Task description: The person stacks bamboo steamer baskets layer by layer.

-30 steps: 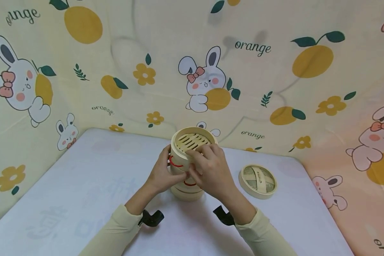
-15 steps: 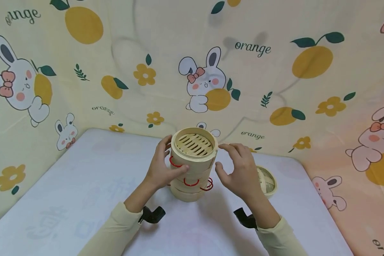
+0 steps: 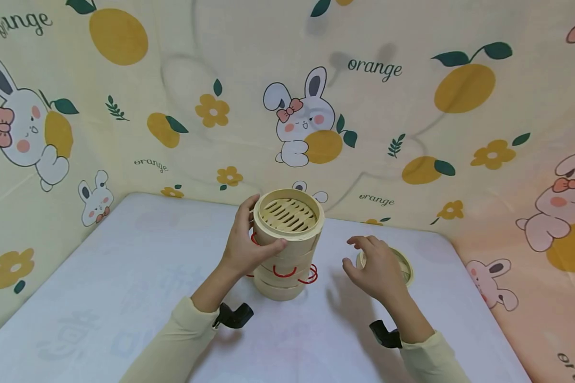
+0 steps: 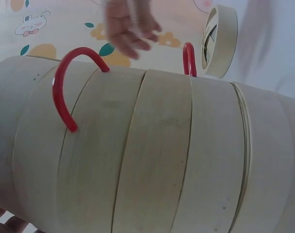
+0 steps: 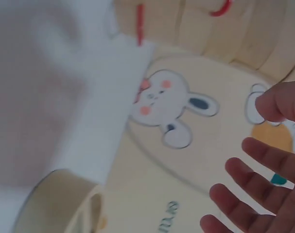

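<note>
**Stack held, lid not on yet**

Fingers (image 3: 274, 246) of my left hand (image 3: 243, 250) are curled round the top tier of the bamboo steamer stack (image 3: 285, 244), thumb on the near wall, other fingers wrapped round the far side. Firm hold, stack upright on the worktop (image 3: 124, 276), near the back edge.

Right hand (image 3: 376, 266) hovers over the lid (image 3: 407, 266), fingers spread and relaxed, holding nothing. I can't tell whether the fingertips touch the lid; right wrist view is blurred and shows only open fingers with the lid rim below.

Status as I read it:
- Tiers look stacked and roughly aligned; red wire handles (image 3: 287, 273) stick out at several levels.
- Top tier is open, slatted base visible, nothing inside that I can see.
- Lid lies flat on the worktop, right of the stack and apart from it.

Left, by my judgement: grip the lid, carry it over and seat it on the top tier.
</note>
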A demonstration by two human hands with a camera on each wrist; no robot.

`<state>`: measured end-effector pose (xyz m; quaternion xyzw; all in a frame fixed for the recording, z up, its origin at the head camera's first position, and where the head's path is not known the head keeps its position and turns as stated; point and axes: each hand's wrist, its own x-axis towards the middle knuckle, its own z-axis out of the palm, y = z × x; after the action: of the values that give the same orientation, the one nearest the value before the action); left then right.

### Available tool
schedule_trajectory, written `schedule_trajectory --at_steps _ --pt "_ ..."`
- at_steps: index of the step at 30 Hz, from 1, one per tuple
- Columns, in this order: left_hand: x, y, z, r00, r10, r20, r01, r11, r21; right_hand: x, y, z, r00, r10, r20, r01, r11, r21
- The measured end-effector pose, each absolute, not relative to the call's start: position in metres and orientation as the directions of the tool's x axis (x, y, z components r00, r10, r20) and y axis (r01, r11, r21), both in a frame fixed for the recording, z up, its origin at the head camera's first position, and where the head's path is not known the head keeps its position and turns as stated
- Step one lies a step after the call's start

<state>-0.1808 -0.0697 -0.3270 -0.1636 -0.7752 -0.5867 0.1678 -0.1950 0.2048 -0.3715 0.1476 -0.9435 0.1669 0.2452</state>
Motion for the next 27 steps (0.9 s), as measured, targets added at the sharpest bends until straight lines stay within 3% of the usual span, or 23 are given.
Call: schedule_trajectory --at_steps 5,27 --pt "-0.182 -0.069 -0.327 -0.896 0.056 0.441 0.44 0.253 0.862 -0.193 0.22 -0.384 -0.877 -0.185 0.444 -0.314 0.919 -0.237" --pt "-0.182 -0.071 -0.33 -0.898 0.068 0.434 0.435 0.273 0.858 -0.19 0.25 -0.414 -0.92 -0.174 0.35 -0.239 0.959 -0.151"
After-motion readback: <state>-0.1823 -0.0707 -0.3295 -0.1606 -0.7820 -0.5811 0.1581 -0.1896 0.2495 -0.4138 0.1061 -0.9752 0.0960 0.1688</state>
